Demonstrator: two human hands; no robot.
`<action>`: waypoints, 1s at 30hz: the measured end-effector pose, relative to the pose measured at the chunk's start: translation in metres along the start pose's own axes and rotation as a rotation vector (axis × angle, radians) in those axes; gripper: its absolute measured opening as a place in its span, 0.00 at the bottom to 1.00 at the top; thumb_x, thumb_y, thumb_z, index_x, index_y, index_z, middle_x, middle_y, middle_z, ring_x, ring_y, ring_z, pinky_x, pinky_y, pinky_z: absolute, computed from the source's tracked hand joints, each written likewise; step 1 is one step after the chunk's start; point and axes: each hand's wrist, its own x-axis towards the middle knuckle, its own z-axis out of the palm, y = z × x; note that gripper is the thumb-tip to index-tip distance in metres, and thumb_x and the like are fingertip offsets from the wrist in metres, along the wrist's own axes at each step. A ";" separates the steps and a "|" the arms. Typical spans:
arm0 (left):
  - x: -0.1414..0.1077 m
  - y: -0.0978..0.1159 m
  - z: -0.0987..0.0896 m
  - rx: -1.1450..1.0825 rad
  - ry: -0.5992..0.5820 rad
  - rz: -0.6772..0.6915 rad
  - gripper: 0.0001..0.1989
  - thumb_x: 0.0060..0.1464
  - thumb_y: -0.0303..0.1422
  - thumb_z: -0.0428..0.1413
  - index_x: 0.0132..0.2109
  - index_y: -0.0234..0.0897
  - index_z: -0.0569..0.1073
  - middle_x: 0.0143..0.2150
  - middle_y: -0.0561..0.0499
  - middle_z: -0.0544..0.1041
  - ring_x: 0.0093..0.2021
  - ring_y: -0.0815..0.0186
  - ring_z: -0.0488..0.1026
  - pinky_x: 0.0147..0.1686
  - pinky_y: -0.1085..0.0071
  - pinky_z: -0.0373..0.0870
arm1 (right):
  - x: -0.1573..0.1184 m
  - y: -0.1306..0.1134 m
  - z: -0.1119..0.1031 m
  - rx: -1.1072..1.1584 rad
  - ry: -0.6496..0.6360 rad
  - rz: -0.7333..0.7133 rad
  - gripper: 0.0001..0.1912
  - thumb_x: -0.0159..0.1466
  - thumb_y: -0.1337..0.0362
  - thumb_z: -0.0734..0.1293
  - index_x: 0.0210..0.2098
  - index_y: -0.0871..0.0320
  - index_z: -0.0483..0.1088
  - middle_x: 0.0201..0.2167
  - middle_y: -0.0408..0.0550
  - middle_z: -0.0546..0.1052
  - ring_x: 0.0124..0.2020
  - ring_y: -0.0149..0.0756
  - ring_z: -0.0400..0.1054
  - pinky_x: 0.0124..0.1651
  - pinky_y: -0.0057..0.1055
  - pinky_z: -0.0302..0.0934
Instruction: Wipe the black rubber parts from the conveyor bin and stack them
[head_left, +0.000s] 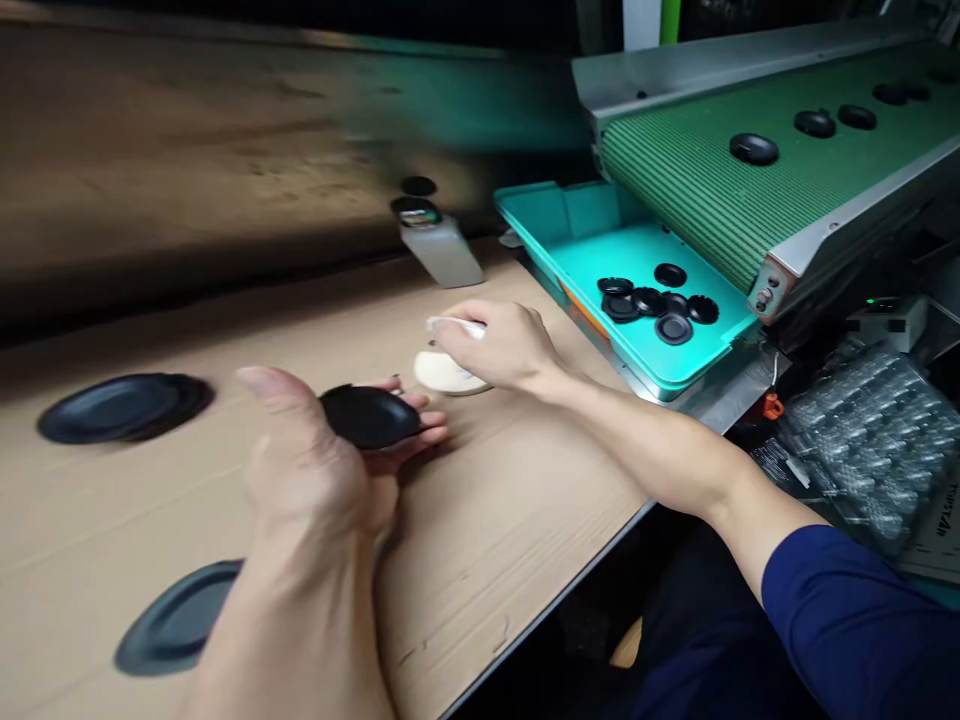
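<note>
Cardboard sheeting [510,530] spans the work surface, and past its right edge a green ribbed conveyor belt [690,170] carries a loose row of round black parts [754,149]. Below the belt's end, beside that same edge, sits a turquoise tub [570,235] with a cluster of black caps [673,328] inside. Clear moulded plastic trays [874,430] lie right of the tub. Left hand [352,440] is palm up over the middle of the sheeting, fingers spread beneath a shallow black disc [373,416], thumb raised clear of it. Right hand [499,345] pinches a small white piece [471,327] between thumb and fingers, just beside a cream round pad [448,373]. Toward the far right corner stands a pale grey block [444,252], a dark round piece [417,212] at its top. Toward the left edge, blurred black dishes [116,408] overlap; nearer, a forearm partly hides another dish [169,620].
</note>
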 end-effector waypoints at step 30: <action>-0.194 -0.018 0.104 0.769 -0.523 0.519 0.18 0.44 0.37 0.66 0.40 0.44 0.66 0.36 0.48 0.73 0.34 0.56 0.71 0.33 0.59 0.68 | 0.007 0.020 -0.014 -0.202 0.000 0.048 0.13 0.73 0.55 0.61 0.45 0.51 0.75 0.40 0.35 0.81 0.40 0.32 0.67 0.37 0.22 0.57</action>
